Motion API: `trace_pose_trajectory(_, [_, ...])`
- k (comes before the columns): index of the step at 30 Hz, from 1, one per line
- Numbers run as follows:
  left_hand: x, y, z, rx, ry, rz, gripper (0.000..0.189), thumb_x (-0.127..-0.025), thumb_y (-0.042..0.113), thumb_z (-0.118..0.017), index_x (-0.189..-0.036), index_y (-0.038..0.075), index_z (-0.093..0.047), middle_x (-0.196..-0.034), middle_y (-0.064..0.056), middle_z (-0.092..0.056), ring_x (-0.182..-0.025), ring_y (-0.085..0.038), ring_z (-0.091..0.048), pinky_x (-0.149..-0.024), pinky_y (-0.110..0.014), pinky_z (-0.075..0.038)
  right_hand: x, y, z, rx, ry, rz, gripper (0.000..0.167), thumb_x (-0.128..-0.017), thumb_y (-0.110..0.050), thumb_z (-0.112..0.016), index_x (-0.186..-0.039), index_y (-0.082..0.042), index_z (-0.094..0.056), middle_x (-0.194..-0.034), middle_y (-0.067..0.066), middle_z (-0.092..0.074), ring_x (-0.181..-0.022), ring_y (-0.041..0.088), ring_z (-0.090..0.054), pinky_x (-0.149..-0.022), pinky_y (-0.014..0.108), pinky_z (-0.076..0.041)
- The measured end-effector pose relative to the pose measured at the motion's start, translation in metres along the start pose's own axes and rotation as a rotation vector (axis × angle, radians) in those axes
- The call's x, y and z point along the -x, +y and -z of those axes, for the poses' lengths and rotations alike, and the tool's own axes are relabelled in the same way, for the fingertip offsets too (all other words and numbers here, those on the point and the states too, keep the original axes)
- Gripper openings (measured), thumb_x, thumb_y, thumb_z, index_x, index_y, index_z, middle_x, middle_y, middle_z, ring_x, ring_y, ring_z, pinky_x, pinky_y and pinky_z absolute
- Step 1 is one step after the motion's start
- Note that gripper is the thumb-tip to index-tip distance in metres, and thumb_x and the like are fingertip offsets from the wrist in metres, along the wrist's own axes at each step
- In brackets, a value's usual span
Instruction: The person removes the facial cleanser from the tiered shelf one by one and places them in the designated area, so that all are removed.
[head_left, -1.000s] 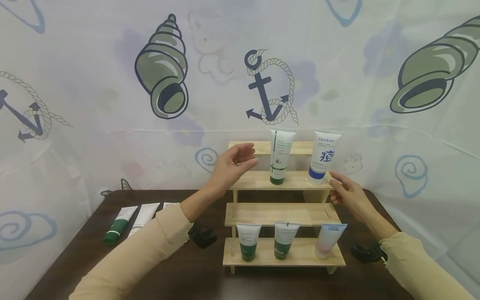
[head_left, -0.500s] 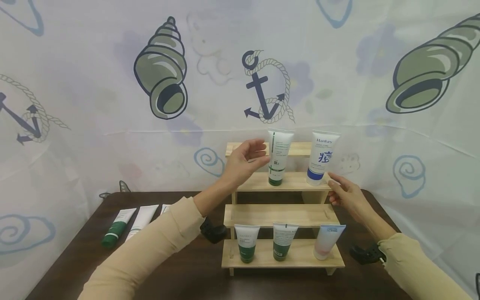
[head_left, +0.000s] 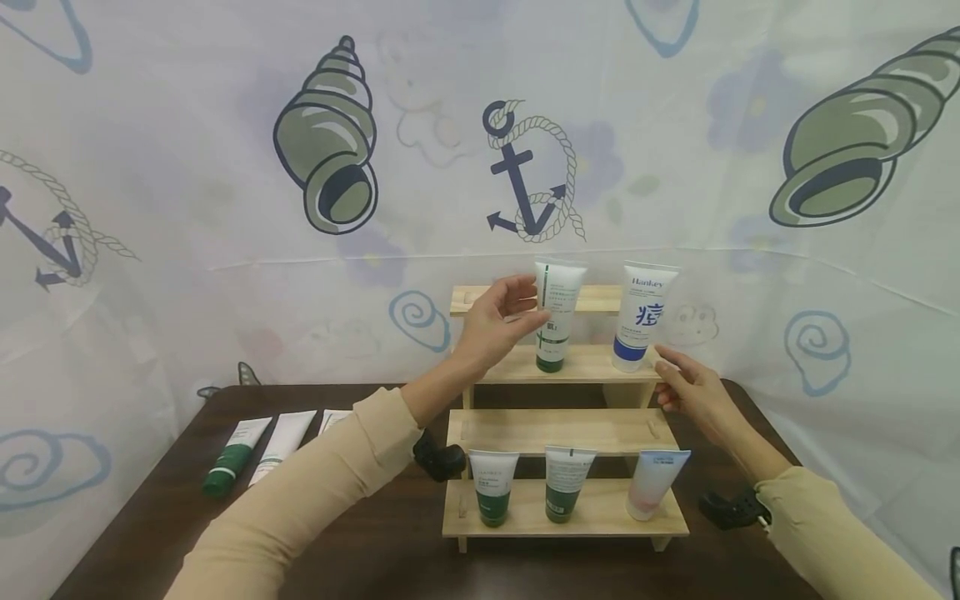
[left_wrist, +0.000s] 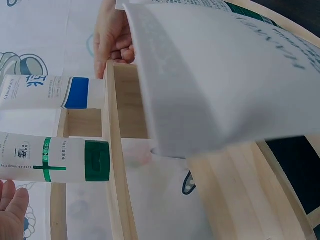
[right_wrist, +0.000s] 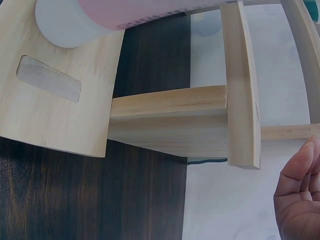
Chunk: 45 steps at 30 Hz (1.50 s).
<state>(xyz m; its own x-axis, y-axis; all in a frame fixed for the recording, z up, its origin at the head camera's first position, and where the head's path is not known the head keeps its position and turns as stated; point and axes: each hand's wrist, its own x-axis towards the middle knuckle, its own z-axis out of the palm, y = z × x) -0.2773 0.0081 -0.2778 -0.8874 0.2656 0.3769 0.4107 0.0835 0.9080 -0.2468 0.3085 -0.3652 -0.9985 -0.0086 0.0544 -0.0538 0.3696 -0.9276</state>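
Observation:
My left hand (head_left: pixel 491 329) is beside a tall white squeeze tube (head_left: pixel 561 292) with a dark green cap, its thumb overlapping the tube's left side in the head view. In the left wrist view its fingertips (left_wrist: pixel 19 200) come right up to that tube's printed side. The tube stands cap-down on an upper shelf (head_left: pixel 510 363) of a wooden tiered stand. To its right, a white tube with a blue band (head_left: pixel 645 312) also stands cap-down. My right hand (head_left: pixel 696 390) is at that shelf's right end, fingers loosely bent near the blue-banded tube's base, holding nothing.
On the lowest shelf (head_left: pixel 525 527) stand two small white-and-green tubes (head_left: pixel 493 483) (head_left: pixel 568 483) and a pink-and-blue tube (head_left: pixel 654 483). Several tubes (head_left: pixel 236 454) lie on the dark table (head_left: pixel 360 550) at left. A patterned cloth (head_left: pixel 442 200) hangs behind the stand.
My left hand has moved right, from apart to right at the tall green-capped tube. The right hand stays by the shelf end, and the tubes keep their places on the stand.

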Motion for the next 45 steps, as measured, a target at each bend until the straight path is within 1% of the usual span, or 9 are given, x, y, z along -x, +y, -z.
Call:
trace_pose_trajectory(6, [-0.004,-0.003,-0.003,-0.050,0.012,0.012,0.049,-0.085,0.017,-0.070,-0.130,0.012,-0.050,-0.124,-0.003,-0.060,-0.114,-0.017,-0.057,-0.094,-0.029,-0.048,-0.002,0.001,0.000,0.003,0.001,-0.006,0.063,-0.100,-0.036,-0.043,-0.149,-0.004,-0.021,-0.085,0.006,-0.056,-0.067,0.005,-0.054,-0.064,0.019,-0.052])
trace_pose_trajectory(10, [-0.007,-0.005,-0.006,-0.082,0.024,0.002,0.049,-0.085,0.018,-0.070,-0.130,0.011,-0.050,-0.123,-0.004,-0.060,-0.114,-0.017,-0.057,-0.096,-0.030,-0.047,-0.002,0.001,0.000,0.003,0.002,-0.010,0.063,-0.100,-0.037,-0.043,-0.149,-0.004,-0.022,-0.085,0.004,-0.055,-0.067,0.005,-0.054,-0.064,0.019,-0.052])
trace_pose_trajectory(16, [-0.011,-0.007,-0.010,-0.086,0.030,0.007,0.049,-0.085,0.017,-0.070,-0.129,0.011,-0.049,-0.124,-0.004,-0.060,-0.115,-0.017,-0.056,-0.097,-0.029,-0.046,-0.004,0.002,0.000,-0.004,-0.001,-0.009,0.063,-0.099,-0.037,-0.044,-0.149,-0.005,-0.022,-0.085,0.004,-0.056,-0.067,0.005,-0.054,-0.064,0.019,-0.052])
trace_pose_trajectory(22, [-0.013,-0.009,-0.012,-0.084,0.023,-0.016,0.048,-0.086,0.016,-0.070,-0.128,0.010,-0.049,-0.122,-0.005,-0.060,-0.114,-0.018,-0.057,-0.097,-0.031,-0.046,-0.005,0.001,0.000,-0.030,-0.008,-0.013,0.064,-0.099,-0.036,-0.045,-0.149,-0.005,-0.022,-0.082,0.000,-0.057,-0.067,0.004,-0.054,-0.063,0.019,-0.052])
trace_pose_trajectory(28, [-0.014,-0.012,-0.012,-0.093,0.014,-0.029,0.047,-0.085,0.016,-0.070,-0.126,0.012,-0.048,-0.121,-0.006,-0.059,-0.113,-0.021,-0.059,-0.095,-0.036,-0.048,-0.006,0.000,0.000,-0.041,-0.011,-0.011,0.064,-0.099,-0.036,-0.046,-0.149,-0.005,-0.021,-0.085,0.004,-0.057,-0.067,0.004,-0.054,-0.064,0.020,-0.052])
trace_pose_trajectory(35, [-0.014,-0.013,-0.013,-0.068,0.005,-0.046,0.047,-0.084,0.013,-0.071,-0.124,0.012,-0.047,-0.117,-0.008,-0.057,-0.108,-0.024,-0.061,-0.089,-0.036,-0.051,-0.005,0.003,0.001,-0.045,-0.015,0.000,0.064,-0.099,-0.035,-0.046,-0.149,-0.003,-0.021,-0.084,0.004,-0.057,-0.067,0.004,-0.054,-0.063,0.019,-0.052])
trace_pose_trajectory(40, [-0.013,-0.012,-0.011,-0.077,0.026,-0.050,0.046,-0.083,0.012,-0.072,-0.122,0.012,-0.048,-0.115,-0.008,-0.058,-0.106,-0.023,-0.062,-0.087,-0.035,-0.052,-0.006,0.003,0.001,-0.049,-0.018,-0.006,0.064,-0.099,-0.036,-0.046,-0.149,-0.004,-0.021,-0.084,0.004,-0.057,-0.067,0.004,-0.054,-0.064,0.020,-0.052])
trace_pose_trajectory(42, [-0.012,-0.011,-0.009,-0.101,0.042,-0.044,0.046,-0.082,0.014,-0.073,-0.121,0.013,-0.049,-0.114,-0.007,-0.058,-0.105,-0.022,-0.062,-0.086,-0.034,-0.053,-0.007,0.003,0.001,-0.037,-0.016,-0.007,0.064,-0.099,-0.037,-0.045,-0.149,-0.004,-0.021,-0.085,0.004,-0.057,-0.068,0.005,-0.054,-0.064,0.020,-0.052])
trace_pose_trajectory(45, [-0.011,-0.011,-0.005,-0.109,0.055,-0.029,0.045,-0.082,0.015,-0.073,-0.121,0.014,-0.049,-0.114,-0.005,-0.059,-0.104,-0.021,-0.062,-0.086,-0.035,-0.052,-0.008,0.002,0.002,-0.023,-0.013,-0.009,0.064,-0.099,-0.037,-0.044,-0.149,-0.004,-0.020,-0.086,0.004,-0.057,-0.068,0.005,-0.054,-0.064,0.020,-0.052])
